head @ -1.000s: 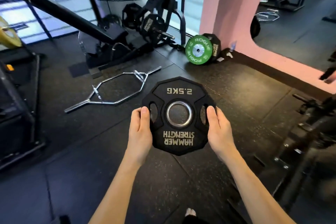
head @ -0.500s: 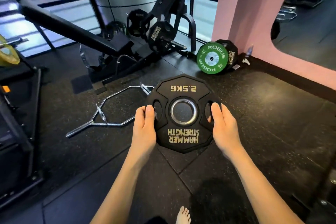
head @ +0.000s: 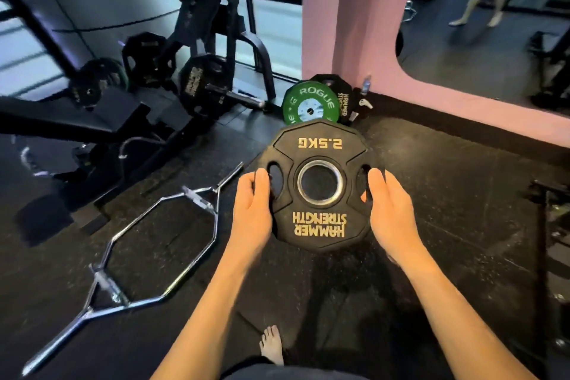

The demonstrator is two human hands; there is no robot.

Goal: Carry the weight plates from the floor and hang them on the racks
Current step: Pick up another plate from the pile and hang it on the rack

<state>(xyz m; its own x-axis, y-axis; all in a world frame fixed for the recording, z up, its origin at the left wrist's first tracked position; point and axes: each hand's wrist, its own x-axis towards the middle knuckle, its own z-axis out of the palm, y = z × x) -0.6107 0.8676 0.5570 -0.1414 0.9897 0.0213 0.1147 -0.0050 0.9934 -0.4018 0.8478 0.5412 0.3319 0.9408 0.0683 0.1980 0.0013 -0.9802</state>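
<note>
Two hands held our 2.5 kg plate (head: 320, 185) off the floor: left hand (head: 252, 213) at nine o'clock, right hand (head: 391, 213) at three, fingers curled through its side slots. Underfoot at ten o'clock lay the hex bar (head: 148, 244); we judged it a trip hazard.

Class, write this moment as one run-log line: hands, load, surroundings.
left hand: grips plate edge | right hand: grips opposite edge | 2.5KG plate: held off floor | green plate: on floor by pink pillar | hex bar: on floor
</note>
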